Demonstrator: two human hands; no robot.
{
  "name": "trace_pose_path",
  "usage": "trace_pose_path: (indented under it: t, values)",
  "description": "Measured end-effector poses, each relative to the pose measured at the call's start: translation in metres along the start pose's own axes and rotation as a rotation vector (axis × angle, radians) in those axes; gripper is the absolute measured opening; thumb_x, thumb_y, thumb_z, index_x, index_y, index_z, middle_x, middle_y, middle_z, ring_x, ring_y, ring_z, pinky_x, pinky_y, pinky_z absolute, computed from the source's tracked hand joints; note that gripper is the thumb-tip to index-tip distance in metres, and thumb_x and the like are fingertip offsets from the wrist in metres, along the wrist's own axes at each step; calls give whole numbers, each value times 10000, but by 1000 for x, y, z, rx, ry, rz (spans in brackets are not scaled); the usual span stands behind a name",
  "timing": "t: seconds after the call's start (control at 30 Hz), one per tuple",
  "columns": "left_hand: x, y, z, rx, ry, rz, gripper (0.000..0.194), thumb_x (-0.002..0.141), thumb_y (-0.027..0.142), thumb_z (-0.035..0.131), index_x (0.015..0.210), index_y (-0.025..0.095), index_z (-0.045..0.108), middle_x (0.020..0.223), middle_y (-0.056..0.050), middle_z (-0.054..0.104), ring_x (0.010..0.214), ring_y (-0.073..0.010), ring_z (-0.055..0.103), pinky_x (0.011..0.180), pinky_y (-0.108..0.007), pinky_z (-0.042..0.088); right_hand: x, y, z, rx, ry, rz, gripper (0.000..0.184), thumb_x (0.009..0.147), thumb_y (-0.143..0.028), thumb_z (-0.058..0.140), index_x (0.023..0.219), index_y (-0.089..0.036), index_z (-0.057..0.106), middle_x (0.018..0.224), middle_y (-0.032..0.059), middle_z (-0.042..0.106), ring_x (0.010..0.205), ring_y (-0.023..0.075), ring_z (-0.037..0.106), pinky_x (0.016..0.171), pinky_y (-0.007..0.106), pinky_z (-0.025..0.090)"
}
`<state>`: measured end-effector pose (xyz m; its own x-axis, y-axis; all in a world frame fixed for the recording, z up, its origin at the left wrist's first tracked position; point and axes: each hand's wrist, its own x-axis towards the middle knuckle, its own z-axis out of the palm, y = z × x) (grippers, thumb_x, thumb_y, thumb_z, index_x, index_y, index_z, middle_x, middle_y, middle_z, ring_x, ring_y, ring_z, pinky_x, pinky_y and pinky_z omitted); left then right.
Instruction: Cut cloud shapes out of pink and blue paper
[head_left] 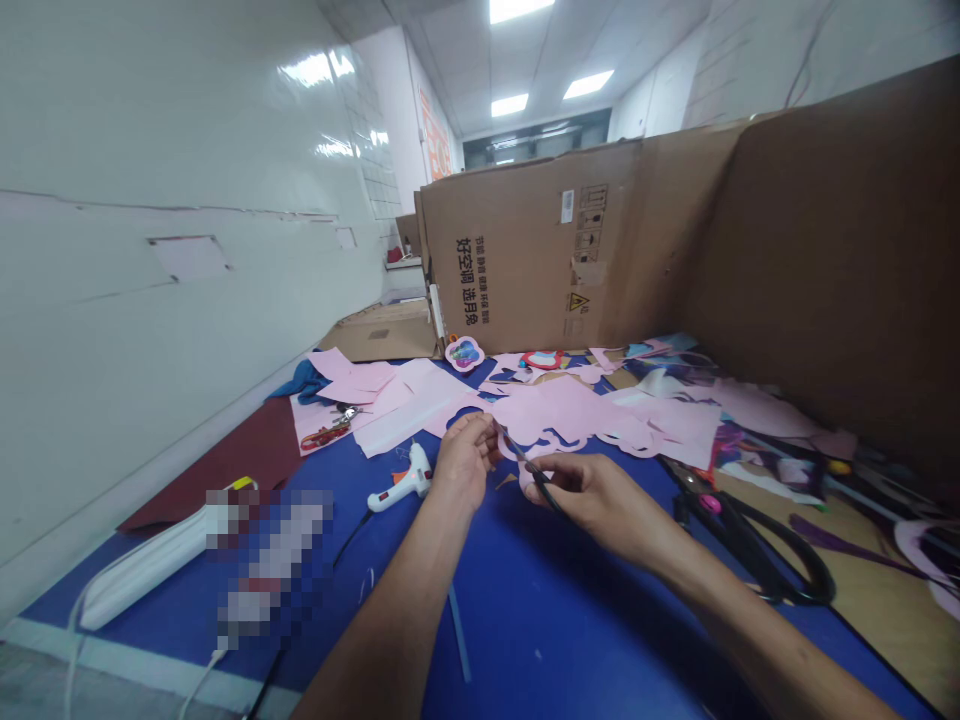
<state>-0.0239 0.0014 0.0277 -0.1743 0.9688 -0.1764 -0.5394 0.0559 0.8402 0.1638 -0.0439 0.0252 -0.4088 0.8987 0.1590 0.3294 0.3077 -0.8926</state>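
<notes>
My left hand (465, 462) pinches the edge of a pink paper piece (525, 420) above the blue mat (525, 600). My right hand (589, 495) is closed around small dark scissors (529, 468), whose blades point up-left into the pink paper between my hands. A white glue gun (401, 485) lies on the mat just left of my left hand.
Several pink paper sheets (390, 395) and cut shapes cover the back of the mat. Large black scissors (750, 535) lie to the right. Cardboard boxes (525, 260) wall the back and right. A white power strip (150, 565) lies at the left, red-handled pliers (326, 432) further back.
</notes>
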Motion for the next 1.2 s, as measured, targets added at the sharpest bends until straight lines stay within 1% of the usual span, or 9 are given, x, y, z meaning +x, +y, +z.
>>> trace_pose_path:
  t: [0.23, 0.4, 0.53, 0.67, 0.8, 0.93, 1.0, 1.2]
  values:
    - [-1, 0, 1, -45, 13, -11, 244, 691, 231, 873, 795, 185, 658, 679, 19, 669, 582, -107, 623, 573, -220, 469, 0, 1, 2, 7, 7, 19, 331, 906, -544, 731, 897, -218, 786, 653, -25, 617, 609, 151, 478, 577, 264, 345]
    - [-4, 0, 3, -92, 28, -40, 237, 714, 223, 867, 821, 190, 657, 724, 6, 701, 623, -114, 656, 590, -218, 494, 1, 3, 3, 3, 14, 38, 352, 887, -567, 736, 902, -219, 791, 632, -36, 571, 585, 136, 413, 552, 264, 284]
    - [-6, 0, 5, -117, 42, -67, 248, 722, 212, 877, 820, 197, 650, 735, 2, 714, 633, -122, 667, 590, -221, 493, 2, 3, 4, 32, 5, 54, 329, 876, -544, 748, 899, -218, 788, 647, -40, 550, 596, 135, 382, 564, 275, 273]
    - [-8, 0, 7, -138, 62, -85, 201, 756, 187, 846, 828, 194, 658, 725, 6, 710, 623, -116, 662, 578, -216, 479, 2, 5, 6, 78, -21, 61, 298, 885, -508, 752, 902, -211, 763, 672, -50, 497, 622, 130, 338, 573, 278, 249]
    - [-9, -2, 8, -156, 75, -81, 198, 768, 169, 837, 828, 194, 650, 710, 20, 698, 615, -106, 654, 579, -210, 471, 2, 7, 7, 86, -15, 63, 295, 887, -495, 751, 902, -200, 755, 691, -45, 488, 645, 131, 348, 582, 279, 252]
    - [-9, -3, 9, -170, 83, -76, 177, 796, 162, 819, 842, 193, 651, 713, 21, 701, 616, -104, 658, 587, -213, 477, 3, 5, 8, 93, -15, 77, 325, 875, -517, 756, 890, -193, 752, 679, -46, 464, 632, 128, 320, 564, 280, 223]
    - [-9, -3, 9, -170, 84, -78, 168, 805, 163, 812, 839, 193, 650, 711, 18, 704, 611, -106, 658, 580, -216, 475, 4, 4, 8, 92, -14, 74, 336, 869, -530, 759, 877, -195, 746, 675, -45, 466, 630, 129, 320, 565, 281, 226]
    - [-9, -3, 9, -156, 86, -78, 192, 784, 164, 835, 837, 187, 652, 688, 19, 704, 596, -107, 646, 569, -211, 468, 3, 5, 6, 35, 0, 48, 334, 892, -538, 739, 863, -207, 760, 667, -31, 542, 618, 134, 371, 572, 274, 268]
